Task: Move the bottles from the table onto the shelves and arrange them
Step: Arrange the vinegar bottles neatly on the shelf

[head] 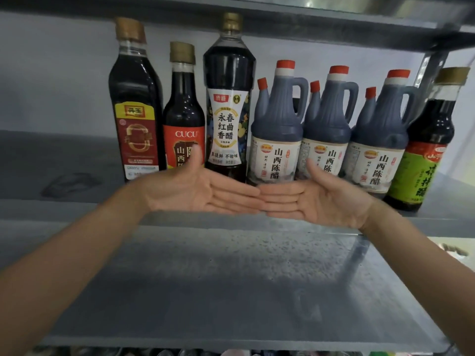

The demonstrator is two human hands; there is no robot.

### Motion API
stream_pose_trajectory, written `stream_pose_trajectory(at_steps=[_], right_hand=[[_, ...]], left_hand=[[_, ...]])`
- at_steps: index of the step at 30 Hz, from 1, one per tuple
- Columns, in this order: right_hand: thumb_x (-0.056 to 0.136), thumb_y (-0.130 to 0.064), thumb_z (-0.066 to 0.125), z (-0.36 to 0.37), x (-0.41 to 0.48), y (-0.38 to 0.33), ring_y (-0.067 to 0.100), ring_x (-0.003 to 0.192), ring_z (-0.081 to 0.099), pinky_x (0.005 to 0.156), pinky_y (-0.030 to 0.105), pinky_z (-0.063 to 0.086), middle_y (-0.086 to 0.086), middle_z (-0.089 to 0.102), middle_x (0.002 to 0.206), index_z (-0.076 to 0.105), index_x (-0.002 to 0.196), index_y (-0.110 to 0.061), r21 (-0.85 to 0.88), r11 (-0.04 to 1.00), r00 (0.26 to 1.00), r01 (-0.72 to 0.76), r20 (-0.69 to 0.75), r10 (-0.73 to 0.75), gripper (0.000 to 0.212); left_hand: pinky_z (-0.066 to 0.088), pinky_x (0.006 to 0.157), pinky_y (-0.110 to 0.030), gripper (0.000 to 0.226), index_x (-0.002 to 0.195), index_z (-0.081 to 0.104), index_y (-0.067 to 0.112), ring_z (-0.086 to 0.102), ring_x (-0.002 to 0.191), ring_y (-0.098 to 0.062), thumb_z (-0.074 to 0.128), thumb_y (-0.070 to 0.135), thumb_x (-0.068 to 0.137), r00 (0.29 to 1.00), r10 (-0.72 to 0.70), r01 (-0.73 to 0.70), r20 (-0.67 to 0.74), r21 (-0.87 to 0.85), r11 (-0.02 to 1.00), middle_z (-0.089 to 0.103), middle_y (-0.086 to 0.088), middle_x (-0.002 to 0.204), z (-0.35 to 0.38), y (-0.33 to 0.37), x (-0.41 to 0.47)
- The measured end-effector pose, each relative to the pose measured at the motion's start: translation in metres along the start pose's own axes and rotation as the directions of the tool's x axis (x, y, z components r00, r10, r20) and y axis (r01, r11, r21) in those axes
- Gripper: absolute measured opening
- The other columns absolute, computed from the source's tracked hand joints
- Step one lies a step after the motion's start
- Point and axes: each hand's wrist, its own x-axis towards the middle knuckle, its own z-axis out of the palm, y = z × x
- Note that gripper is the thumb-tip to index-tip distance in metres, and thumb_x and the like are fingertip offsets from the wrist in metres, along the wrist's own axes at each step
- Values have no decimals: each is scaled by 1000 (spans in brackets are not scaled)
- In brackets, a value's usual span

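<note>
While upright in a row, dark bottles (277,119)

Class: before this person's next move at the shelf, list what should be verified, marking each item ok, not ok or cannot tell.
1. Left hand holds nothing: ok, open, palm up.
2. Right hand holds nothing: ok, open, palm up.
3. Everything on the shelf upright: ok, all that is visible stands.
4. Front-row labels face outward: ok, from the Danyu bottle to the green-label bottle.
5. Anything remaining on the table: cannot tell, table out of view.
</note>
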Motion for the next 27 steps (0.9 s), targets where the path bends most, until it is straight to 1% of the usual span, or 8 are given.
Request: stream_pose_trajectory(at_steps=[1,3,6,8,11,17,23,27], right_hand=[[93,-58,31,7,13,2,28,141,29,116,38,25,17,33,150,34,142,-1,-27,1000,1000,1,4,0,75],[93,-55,30,17,39,2,24,141,29,116,37,24,14,33,151,35,141,-4,-50,999,1000,-2,4,2,71],[92,-54,29,22,66,-1,22,139,33,115,34,27,11,38,148,38,139,-5,-8,1000,1000,-27,15,28,68],[92,-53,27,19,77,-1,23,139,34,114,35,28,14,38,148,39,139,-3,19,999,999,-44,-2,44,69],[92,-54,27,13,86,1,24,138,35,115,36,27,16,38,148,37,140,0,42,998,998,-53,-32,55,72],[90,-56,43,5,89,6,25,139,33,115,36,26,17,37,148,38,140,-1,70,996,999,-50,7,50,74],[93,-52,28,1,92,7,27,137,37,113,36,31,19,38,146,40,138,1,125,991,999,-48,-13,50,70],[94,-51,26,2,94,8,27,137,37,113,37,30,20,39,146,40,138,1,110,993,998,-49,-33,53,69]], left_hand=[[21,118,-44,107,146,26,-5,27,142,-37,25,78,79,1000,-1,1,-11,4,1000,31,-24,151,-3,3,-15],[22,117,-43,106,146,29,-4,26,142,-37,28,78,79,998,-5,2,-70,-46,999,31,-25,151,-10,7,-41],[24,117,-41,107,145,31,-2,25,143,-37,34,79,76,993,-16,-2,-115,-159,987,31,-25,151,-18,6,-65],[23,117,-40,109,146,29,-3,23,143,-37,36,79,75,993,-17,-8,-118,-211,978,28,-26,152,-22,4,-71],[18,119,-42,112,147,22,-6,18,145,-38,39,78,75,996,-16,-7,-86,-271,962,21,-28,153,-31,2,-72],[17,119,-42,112,148,17,-6,15,145,-37,41,76,77,1000,4,2,19,-329,944,18,-28,154,-50,-4,-69],[13,120,-40,109,149,16,-4,12,146,-34,41,75,78,998,16,5,54,-372,928,15,-25,156,-55,-6,-68],[13,120,-41,109,149,16,-4,11,146,-33,41,75,78,998,18,3,53,-385,923,14,-25,155,-55,-7,-68]])
